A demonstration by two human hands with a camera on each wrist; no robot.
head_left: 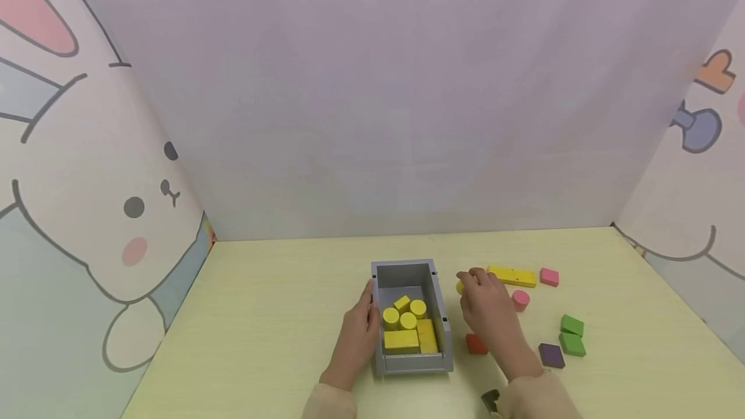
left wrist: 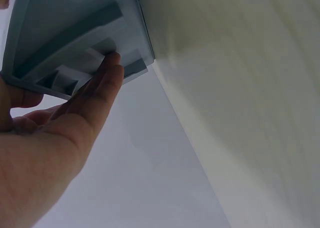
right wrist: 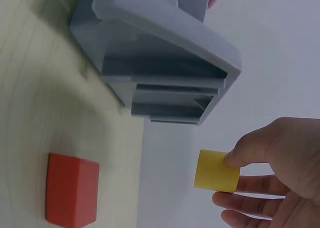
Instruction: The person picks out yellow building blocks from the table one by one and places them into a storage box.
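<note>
A grey plastic bin (head_left: 414, 363) stands on the table with several yellow blocks inside, both round (head_left: 390, 319) and rectangular (head_left: 401, 342). My left hand (head_left: 356, 335) holds the bin by its left side. In the left wrist view, its fingers (left wrist: 102, 90) lie along the bin's outer wall, and the thumb is at the rim. To the right of the bin, my right hand (head_left: 490, 306) pinches a yellow cylinder (right wrist: 216, 172) between thumb and fingers. Seen from above, that hand covers most of the cylinder.
A long yellow block (head_left: 512, 276) lies beyond the right hand, near a pink block (head_left: 550, 277) and a pink cylinder (head_left: 520, 300). Two green blocks (head_left: 573, 344) and a dark purple block (head_left: 551, 355) are farther right. A red block (right wrist: 72, 190) sits between bin and right forearm.
</note>
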